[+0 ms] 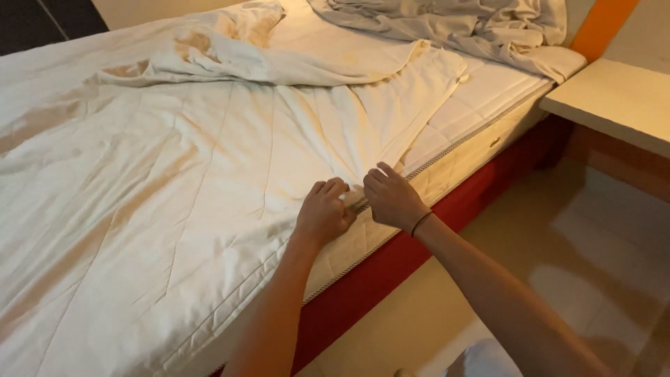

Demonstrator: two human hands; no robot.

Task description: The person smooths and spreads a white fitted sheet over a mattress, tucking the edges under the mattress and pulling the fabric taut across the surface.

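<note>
While both hands' fingers pinch the white sheet (209, 174) at the mattress (481, 98) edge—tiled floor (593, 237) beside.

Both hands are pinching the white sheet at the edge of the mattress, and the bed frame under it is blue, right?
Not blue. The head view shows the bed frame is red. Both the left hand and right hand do pinch the white sheet at the mattress edge.

floor (593, 237) rt open; nightstand (618, 101) blocks far rt

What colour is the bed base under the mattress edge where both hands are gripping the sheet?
Red, seen best in the head view: the bed base runs below the mattress.
</note>
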